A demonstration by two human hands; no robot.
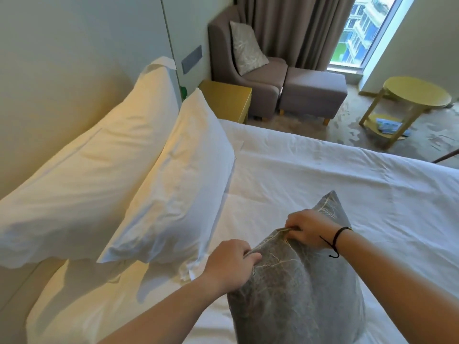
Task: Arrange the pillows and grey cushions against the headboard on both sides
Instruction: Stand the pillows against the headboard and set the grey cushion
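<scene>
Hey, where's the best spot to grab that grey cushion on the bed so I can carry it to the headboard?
Probably along the top seam of the grey cushion, coming from above. It stands upright with that edge uppermost, and the left hand and right hand already pinch it there, spread apart for control.

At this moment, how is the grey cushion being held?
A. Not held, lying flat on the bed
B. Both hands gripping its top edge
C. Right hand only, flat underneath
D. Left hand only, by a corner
B: the left hand and right hand both pinch the top edge of the grey cushion, which stands upright on the bed.
</scene>
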